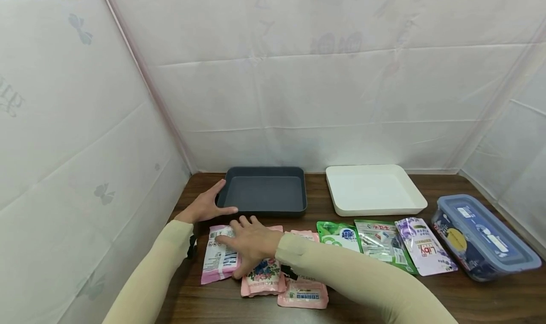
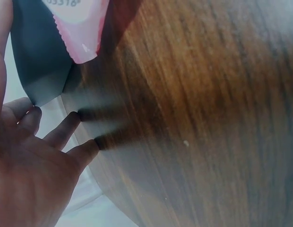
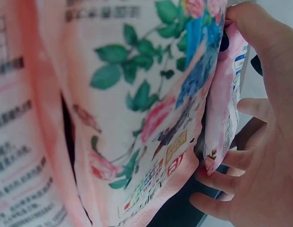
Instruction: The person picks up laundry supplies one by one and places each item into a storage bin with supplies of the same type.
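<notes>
Looks early on, judging by layout: no pouch in the dark tray [image 1: 262, 193] or the white tray [image 1: 375, 189] yet, all six on the table [image 1: 183, 302]. If trays are where they go, whole lot's left to do.

LH [image 1: 206, 206]: fingers spread wide, at approx 8-9 o'clock of dark tray, a fingertip or two at its wall, thumb by front rim; no grip on it. RH [image 1: 255, 243]: splayed too, over white-pink pouch [image 1: 219, 260] & floral pouch [image 1: 264, 279], nothing clearly held; can't tell if fingertips press.

White-pink pouch: dark tray's 7 o'clock, flat, just short of front rim. Floral pouch just beside it at 4, then pink pouch [image 1: 304, 296] at 3 of that, partly under R sleeve [image 1: 341, 267]. Green pouch [image 1: 339, 236], silver pouch [image 1: 384, 243] & purple pouch [image 1: 426, 248] run on twd 3, purple nearly at tub [image 1: 486, 234], lid on.

Room: both trays nr back sheet [image 1: 273, 101], so tight at 12. Bare wood btwn trays, a narrow strip btwn dark tray & L sheet [image 1: 85, 172] at 9, more at 6, nr side of pouches. R forearm crosses the row, so lateral moves there look cramped; tray rims low, approach from above seems free.
</notes>
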A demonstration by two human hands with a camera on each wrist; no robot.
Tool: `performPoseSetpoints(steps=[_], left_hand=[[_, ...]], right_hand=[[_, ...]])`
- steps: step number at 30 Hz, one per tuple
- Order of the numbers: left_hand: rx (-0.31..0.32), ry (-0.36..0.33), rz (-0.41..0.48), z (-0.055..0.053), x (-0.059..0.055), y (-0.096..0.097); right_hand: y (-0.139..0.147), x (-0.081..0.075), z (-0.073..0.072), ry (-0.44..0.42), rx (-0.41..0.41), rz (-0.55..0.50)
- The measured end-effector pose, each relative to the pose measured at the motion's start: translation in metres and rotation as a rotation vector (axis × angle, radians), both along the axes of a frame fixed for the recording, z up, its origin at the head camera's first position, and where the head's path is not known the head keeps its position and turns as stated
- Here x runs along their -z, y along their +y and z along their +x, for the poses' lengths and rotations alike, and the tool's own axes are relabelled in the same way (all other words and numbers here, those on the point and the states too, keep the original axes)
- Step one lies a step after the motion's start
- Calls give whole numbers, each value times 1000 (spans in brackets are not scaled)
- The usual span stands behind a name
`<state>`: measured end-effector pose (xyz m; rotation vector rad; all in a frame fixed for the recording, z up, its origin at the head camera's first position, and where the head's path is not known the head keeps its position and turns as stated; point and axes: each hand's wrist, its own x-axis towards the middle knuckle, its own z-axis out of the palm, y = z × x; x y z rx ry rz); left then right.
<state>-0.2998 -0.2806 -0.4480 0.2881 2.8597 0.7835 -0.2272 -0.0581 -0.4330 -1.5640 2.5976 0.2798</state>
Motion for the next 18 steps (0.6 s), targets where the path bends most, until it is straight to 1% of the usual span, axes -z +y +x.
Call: performPoseSetpoints(steps=[6, 15, 18], left_hand=[[-1, -4, -1, 1, -2, 2], [-14, -17, -11, -1, 0, 0], [-13, -18, -15, -1, -1, 0]], right_hand=[[1, -4, 1, 1, 8, 11], [1, -5, -1, -19, 25, 5], [1, -7, -1, -10, 24, -1]])
